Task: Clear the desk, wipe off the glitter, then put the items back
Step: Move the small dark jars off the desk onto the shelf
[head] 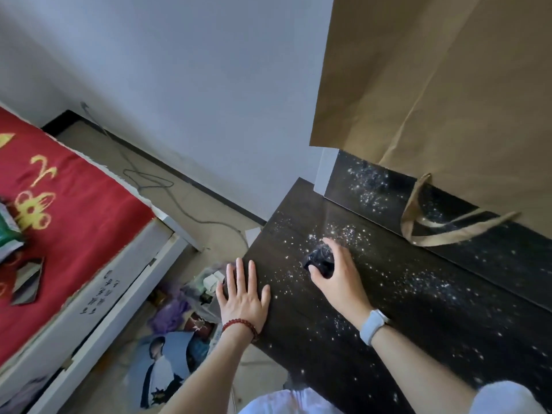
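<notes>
Silver glitter [352, 234] is scattered right across the dark desk [388, 324], which fills the lower right of the frame, thickest just above centre and running in a band off toward the right edge. The right hand [337, 273] is down in the middle of that sparkle, fingers curled around a small dark wad [319, 259], likely a cloth, pressed onto the desktop; the grasp looks firm, thumb tucked under it. A pale wristband [372, 325] sits on that wrist. The left hand [243, 297] lies flat and open at the desk's left edge, fingers spread, holding nothing, with a red bead bracelet [239, 324] at the wrist. In the upper right a big brown paper bag [433, 100] stands on the back of the desk, one handle loop [442, 231] drooping onto the glittered surface. Left of the desk, low in the frame, a clutter of bags and a printed picture [167, 363] lie on the floor. Far left, a red cloth with yellow embroidery [68, 210] covers a white box-like piece of furniture. A grey cable [167, 189] trails along the floor by the wall.
</notes>
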Demonstrator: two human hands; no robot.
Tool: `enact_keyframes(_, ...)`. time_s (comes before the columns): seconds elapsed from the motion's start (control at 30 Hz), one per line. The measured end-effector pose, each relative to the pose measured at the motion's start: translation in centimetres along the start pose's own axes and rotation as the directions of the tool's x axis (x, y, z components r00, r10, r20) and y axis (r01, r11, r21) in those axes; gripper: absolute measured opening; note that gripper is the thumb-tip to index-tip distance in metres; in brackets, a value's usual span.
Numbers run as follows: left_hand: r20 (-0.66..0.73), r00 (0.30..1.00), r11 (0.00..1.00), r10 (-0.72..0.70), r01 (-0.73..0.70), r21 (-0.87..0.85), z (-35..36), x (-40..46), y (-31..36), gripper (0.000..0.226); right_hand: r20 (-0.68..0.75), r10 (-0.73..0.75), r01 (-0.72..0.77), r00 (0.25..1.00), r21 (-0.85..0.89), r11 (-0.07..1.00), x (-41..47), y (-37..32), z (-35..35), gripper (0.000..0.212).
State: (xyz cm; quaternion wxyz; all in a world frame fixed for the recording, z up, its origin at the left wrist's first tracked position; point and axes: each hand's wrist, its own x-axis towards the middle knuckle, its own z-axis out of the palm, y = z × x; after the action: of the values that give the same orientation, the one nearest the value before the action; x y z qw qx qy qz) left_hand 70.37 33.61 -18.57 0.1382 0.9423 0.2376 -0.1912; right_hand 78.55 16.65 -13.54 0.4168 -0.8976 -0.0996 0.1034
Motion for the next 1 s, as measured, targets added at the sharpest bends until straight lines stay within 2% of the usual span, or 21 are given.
enact_keyframes(0.1, 0.036, 0.999, 0.997, 0.028, -0.025, -0.078, -1.1, -1.2, 0.4, 0.059, -0.064, 0.031, -0.031, 0.997, 0.008, 0.999, -5.8, 0.6, -0.7, 0.060)
enact_keyframes(0.2, -0.079, 0.994, 0.986, 0.081, -0.091, -0.137, -1.7, -4.9, 1.3, 0.059, -0.149, 0.081, -0.077, 0.986, 0.032, 0.996, -11.6, 1.1, -1.3, 0.060)
enact_keyframes(0.3, -0.113, 0.971, 0.963, 0.213, -0.228, -0.141, -1.1, -10.1, 3.2, 0.058, -0.253, 0.168, -0.155, 0.953, 0.071, 0.985, -17.4, 1.8, -2.1, 0.060)
enact_keyframes(0.4, -0.063, 0.937, 0.918, 0.345, -0.350, -0.187, -0.1, -14.4, 6.6, 0.055, -0.351, 0.255, -0.243, 0.901, 0.080, 0.967, -22.6, 3.0, -4.0, 0.060)
enact_keyframes(0.47, -0.046, 0.877, 0.861, 0.479, -0.479, -0.169, 0.5, -17.1, 9.5, 0.053, -0.436, 0.298, -0.293, 0.849, 0.080, 0.953, -25.9, 4.2, -5.9, 0.060)
enact_keyframes(0.57, -0.024, 0.739, 0.727, 0.674, -0.668, -0.159, 1.7, -21.0, 13.8, 0.049, -0.531, 0.373, -0.367, 0.760, 0.122, 0.922, -30.6, 5.9, -9.4, 0.060)
enact_keyframes(0.63, -0.002, 0.653, 0.642, 0.758, -0.746, -0.174, 2.7, -23.7, 16.5, 0.047, -0.604, 0.377, -0.374, 0.702, 0.137, 0.917, -33.6, 7.5, -11.9, 0.060)
enact_keyframes(0.83, 0.022, 0.449, 0.449, 0.893, -0.885, -0.122, 7.2, -32.2, 26.9, 0.048, -0.688, 0.458, -0.384, 0.563, 0.273, 0.882, -42.5, 13.2, -19.8, 0.061)
enact_keyframes(1.0, -0.006, 0.348, 0.346, 0.937, -0.934, -0.090, 11.3, -40.0, 38.6, 0.051, -0.714, 0.458, -0.385, 0.529, 0.279, 0.880, -50.1, 19.8, -28.4, 0.060)
